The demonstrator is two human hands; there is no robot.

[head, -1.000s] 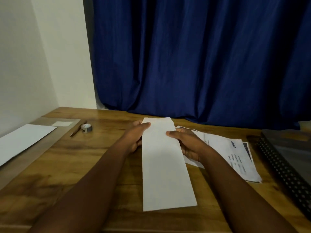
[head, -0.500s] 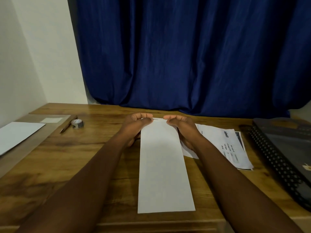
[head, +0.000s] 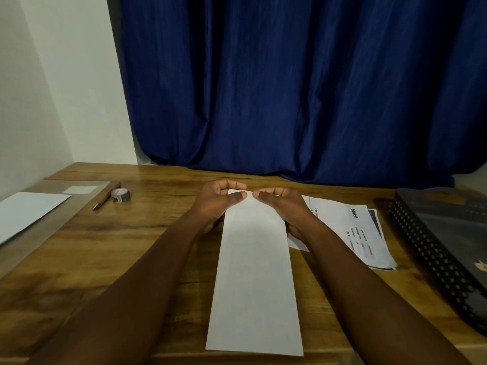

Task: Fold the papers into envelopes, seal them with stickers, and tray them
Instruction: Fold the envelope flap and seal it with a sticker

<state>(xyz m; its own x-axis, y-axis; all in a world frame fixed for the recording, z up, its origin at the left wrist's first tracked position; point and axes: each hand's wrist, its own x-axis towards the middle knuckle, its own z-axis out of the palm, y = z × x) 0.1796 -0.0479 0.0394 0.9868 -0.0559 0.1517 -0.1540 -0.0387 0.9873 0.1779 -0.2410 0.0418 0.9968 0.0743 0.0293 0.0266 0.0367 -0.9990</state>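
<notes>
From my remote view, a long folded white paper [head: 253, 280] lay lengthwise on the wooden desk [head: 110, 259], its near edge close to the desk's front lip and its far end between both hands. The left hand [head: 220, 204] pinched the paper's far left corner, thumb on top and fingers curled behind; the right hand [head: 280, 206] gripped the far right corner likewise, the two thumbs almost meeting at the far edge. Just right of the paper lay a stack of printed sheets [head: 353, 233], partly under the right wrist, and further right a dark perforated tray [head: 432, 248]. At far left lay a white sheet [head: 29, 212], a pen [head: 105, 197] and a small tape roll [head: 121, 195]. A blue curtain [head: 290, 88] hung behind.
</notes>
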